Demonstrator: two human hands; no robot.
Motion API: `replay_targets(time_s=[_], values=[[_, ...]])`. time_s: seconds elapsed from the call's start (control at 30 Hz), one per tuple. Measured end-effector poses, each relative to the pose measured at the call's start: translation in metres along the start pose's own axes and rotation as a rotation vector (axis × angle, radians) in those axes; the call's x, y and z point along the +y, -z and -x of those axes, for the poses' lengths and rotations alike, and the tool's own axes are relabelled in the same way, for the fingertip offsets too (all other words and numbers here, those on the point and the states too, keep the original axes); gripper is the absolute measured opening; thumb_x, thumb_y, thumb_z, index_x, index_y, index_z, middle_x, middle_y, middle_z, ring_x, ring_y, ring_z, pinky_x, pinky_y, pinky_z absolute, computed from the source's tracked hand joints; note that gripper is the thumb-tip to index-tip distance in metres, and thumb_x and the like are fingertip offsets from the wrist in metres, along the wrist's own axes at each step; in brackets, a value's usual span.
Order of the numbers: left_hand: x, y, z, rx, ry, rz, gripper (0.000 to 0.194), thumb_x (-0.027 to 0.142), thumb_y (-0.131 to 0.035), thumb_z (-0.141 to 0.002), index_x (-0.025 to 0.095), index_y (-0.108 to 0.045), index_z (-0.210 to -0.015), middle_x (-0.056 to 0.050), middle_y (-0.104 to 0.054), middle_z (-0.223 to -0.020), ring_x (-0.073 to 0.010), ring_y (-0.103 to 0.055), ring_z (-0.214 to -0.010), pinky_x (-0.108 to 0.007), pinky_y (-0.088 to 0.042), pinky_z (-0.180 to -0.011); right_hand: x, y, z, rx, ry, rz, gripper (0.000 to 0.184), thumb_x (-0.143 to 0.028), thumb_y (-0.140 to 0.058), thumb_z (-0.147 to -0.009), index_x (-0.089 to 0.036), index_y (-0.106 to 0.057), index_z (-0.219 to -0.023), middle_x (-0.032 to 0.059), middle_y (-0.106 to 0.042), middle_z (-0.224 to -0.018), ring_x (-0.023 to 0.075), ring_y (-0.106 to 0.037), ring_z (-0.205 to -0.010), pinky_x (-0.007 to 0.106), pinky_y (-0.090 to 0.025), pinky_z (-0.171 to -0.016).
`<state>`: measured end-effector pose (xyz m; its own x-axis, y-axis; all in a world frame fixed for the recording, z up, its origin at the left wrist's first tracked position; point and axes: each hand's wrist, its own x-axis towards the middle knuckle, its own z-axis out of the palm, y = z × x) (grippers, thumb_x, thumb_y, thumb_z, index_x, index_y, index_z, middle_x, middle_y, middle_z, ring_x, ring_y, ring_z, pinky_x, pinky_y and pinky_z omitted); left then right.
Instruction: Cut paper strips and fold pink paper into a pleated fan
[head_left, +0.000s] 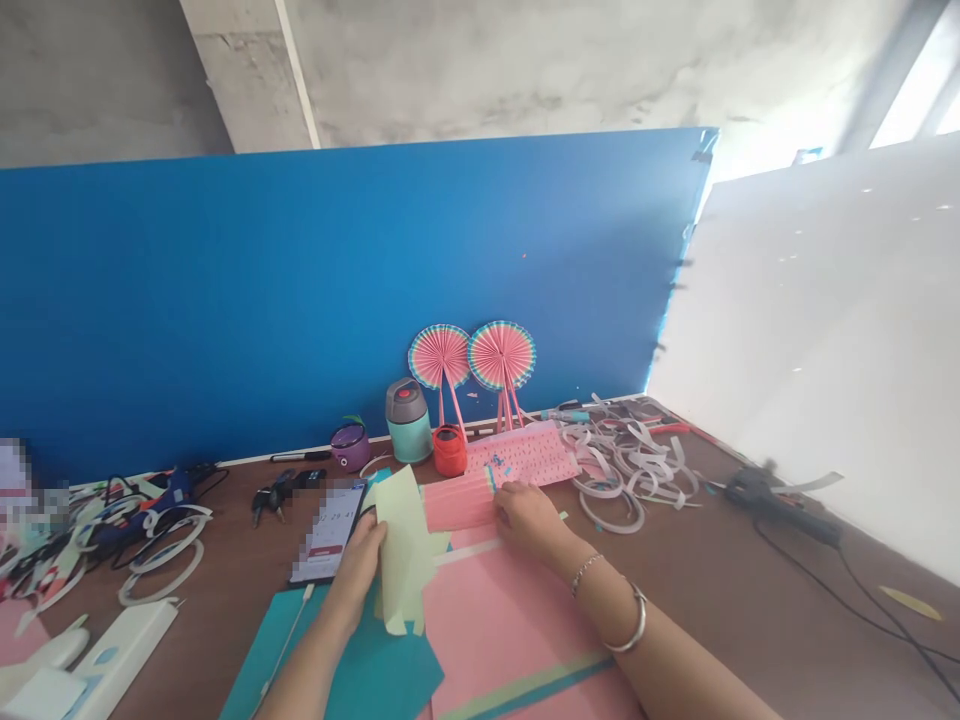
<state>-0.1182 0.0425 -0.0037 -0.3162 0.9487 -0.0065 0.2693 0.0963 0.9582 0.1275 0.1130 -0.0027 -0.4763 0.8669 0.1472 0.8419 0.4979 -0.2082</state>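
Observation:
My left hand [360, 555] is closed on the left edge of a pale green paper sheet [403, 560], which is raised at an angle over teal paper [390, 670]. My right hand [529, 515] rests at the right end of a pink pleated paper strip [459, 503], its fingers curled; whether they pinch the strip's edge is hidden. Nearer to me lie large pink sheets [510, 610] with green and teal bands along the lower side. Behind the right hand is pink patterned paper [525, 455] with small blue scraps on it.
Two round pink paper fans [502, 356] lean on the blue partition [300, 300]. A teal lidded container [409, 425], a red pot [450, 450] and a purple pot [350, 447] stand behind. A phone [330, 535] lies left, curled white strips [637, 460] and a glue gun [780, 505] right.

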Motion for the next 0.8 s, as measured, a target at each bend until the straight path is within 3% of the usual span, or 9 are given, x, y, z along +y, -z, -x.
replay_targets(time_s=[0.2,0.37,0.63,0.8], values=[[-0.005,0.002,-0.006,-0.033,-0.094,-0.354,0.016,0.032,-0.040,-0.077,0.024,-0.037,-0.064,0.002,-0.047,-0.065,-0.0199,-0.053,-0.073,-0.031,-0.043,-0.069,0.005,0.001,0.002,0.046,-0.103,0.061,0.023,-0.011,-0.045,-0.080,-0.014,-0.065,-0.090,0.0117,-0.066,-0.095,0.0233,-0.057,-0.093,0.030,-0.031,-0.072],[-0.007,-0.005,-0.002,-0.053,-0.177,-0.495,0.014,0.030,-0.037,-0.078,0.024,-0.034,-0.065,0.002,-0.046,-0.068,-0.0187,-0.051,-0.071,-0.029,-0.040,-0.068,0.007,0.002,0.002,0.075,-0.181,0.085,0.019,-0.010,-0.047,-0.077,-0.013,-0.064,-0.085,0.0126,-0.065,-0.094,0.0250,-0.057,-0.091,0.031,-0.030,-0.069],[-0.011,-0.009,-0.002,-0.017,-0.249,-0.521,0.013,0.031,-0.040,-0.075,0.024,-0.039,-0.063,-0.003,-0.052,-0.080,-0.0205,-0.055,-0.076,-0.034,-0.044,-0.074,0.000,0.010,0.004,0.183,-0.059,-0.004,0.018,-0.005,-0.046,-0.073,-0.017,-0.060,-0.076,0.0065,-0.059,-0.088,0.0175,-0.052,-0.080,0.026,-0.030,-0.066],[-0.010,-0.008,-0.003,0.049,-0.202,-0.435,0.019,0.039,-0.043,-0.074,0.024,-0.041,-0.062,-0.003,-0.054,-0.074,-0.0232,-0.057,-0.076,-0.035,-0.046,-0.071,0.005,0.010,0.003,0.316,-0.154,0.016,0.019,-0.005,-0.044,-0.077,-0.017,-0.059,-0.076,0.0060,-0.057,-0.085,0.0176,-0.051,-0.079,0.027,-0.030,-0.068]])
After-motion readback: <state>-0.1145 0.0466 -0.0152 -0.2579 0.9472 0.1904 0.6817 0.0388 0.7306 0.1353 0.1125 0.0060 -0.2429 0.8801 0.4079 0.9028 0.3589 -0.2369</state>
